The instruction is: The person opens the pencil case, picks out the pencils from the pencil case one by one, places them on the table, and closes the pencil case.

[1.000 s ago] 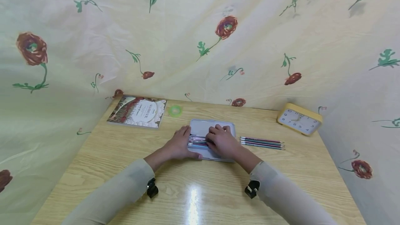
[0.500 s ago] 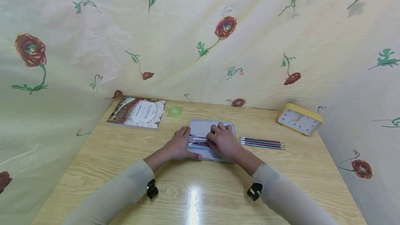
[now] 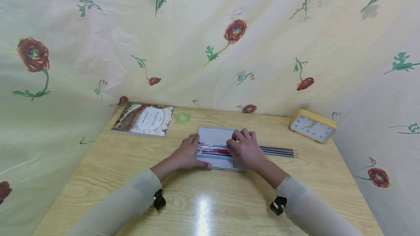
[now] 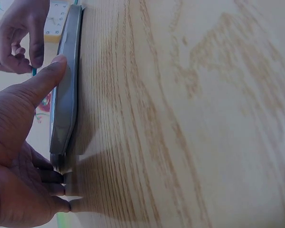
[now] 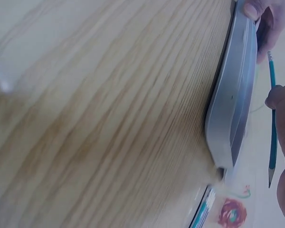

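Observation:
An open pale grey pencil case [image 3: 216, 136] lies on the table with several pencils inside. At its left end, my left hand [image 3: 185, 154] holds it, the thumb [image 4: 46, 81] on the near rim and the fingers around the end. In the right wrist view, a teal pencil [image 5: 273, 130] with a sharpened tip and an eraser end is pinched by my right hand [image 3: 246, 150]. That hand is over the case's right part, the pencil raised above the case. The palm side of the right hand is hidden in the head view.
Several pencils [image 3: 280, 151] lie side by side just right of the case. Behind are a book [image 3: 144, 118], a green roll of tape [image 3: 183, 118] and a yellow-framed clock [image 3: 313, 125]. A floral curtain [image 3: 183, 46] hangs behind the wooden table [image 3: 131, 156].
My right hand has moved to the right and lifted with a pencil, uncovering more of the case's contents. My left hand stays at the case's left end.

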### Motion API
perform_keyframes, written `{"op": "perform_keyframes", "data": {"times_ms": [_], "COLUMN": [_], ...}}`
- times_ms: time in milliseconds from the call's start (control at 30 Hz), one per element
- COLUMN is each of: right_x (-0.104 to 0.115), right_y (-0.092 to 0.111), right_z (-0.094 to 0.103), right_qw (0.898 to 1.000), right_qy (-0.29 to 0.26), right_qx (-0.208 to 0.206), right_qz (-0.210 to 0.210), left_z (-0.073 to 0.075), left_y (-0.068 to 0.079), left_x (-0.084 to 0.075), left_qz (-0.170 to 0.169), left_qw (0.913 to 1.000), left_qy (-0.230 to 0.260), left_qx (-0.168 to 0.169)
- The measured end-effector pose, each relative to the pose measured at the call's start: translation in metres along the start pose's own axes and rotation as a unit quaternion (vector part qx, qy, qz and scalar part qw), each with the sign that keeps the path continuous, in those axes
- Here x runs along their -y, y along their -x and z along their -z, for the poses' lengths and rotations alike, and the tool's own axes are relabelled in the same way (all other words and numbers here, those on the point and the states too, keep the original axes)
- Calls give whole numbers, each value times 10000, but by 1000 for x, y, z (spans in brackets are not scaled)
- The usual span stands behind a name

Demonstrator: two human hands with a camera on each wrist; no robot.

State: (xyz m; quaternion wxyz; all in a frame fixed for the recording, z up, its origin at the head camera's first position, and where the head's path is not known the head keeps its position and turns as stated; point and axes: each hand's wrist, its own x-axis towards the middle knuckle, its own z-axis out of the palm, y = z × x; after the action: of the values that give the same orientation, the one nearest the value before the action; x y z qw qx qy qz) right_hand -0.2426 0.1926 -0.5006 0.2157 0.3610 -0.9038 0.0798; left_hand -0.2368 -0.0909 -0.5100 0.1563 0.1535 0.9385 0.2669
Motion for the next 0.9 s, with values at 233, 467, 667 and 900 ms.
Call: {"op": "perform_keyframes", "data": {"times_ms": [233, 467, 667, 900], "right_x": [-16, -33, -48, -64], "right_y": [20, 43, 66, 93], "right_z": [13, 22, 27, 35], "right_qw": [9991, 9967, 9932, 9864], "right_qy": [-211, -200, -136, -122], "right_qx": [30, 73, 145, 424], "right_qz": [-359, -785, -1151, -1580], "left_z": [-1, -1, -2, -3], "left_y": [1, 1, 1, -1], "left_x": [-2, -1, 1, 1], "left_qz": [4, 17, -14, -32], "left_qw": [10000, 9999, 10000, 10000], "left_qy": [51, 101, 73, 68], "left_qx": [3, -26, -58, -40]}}
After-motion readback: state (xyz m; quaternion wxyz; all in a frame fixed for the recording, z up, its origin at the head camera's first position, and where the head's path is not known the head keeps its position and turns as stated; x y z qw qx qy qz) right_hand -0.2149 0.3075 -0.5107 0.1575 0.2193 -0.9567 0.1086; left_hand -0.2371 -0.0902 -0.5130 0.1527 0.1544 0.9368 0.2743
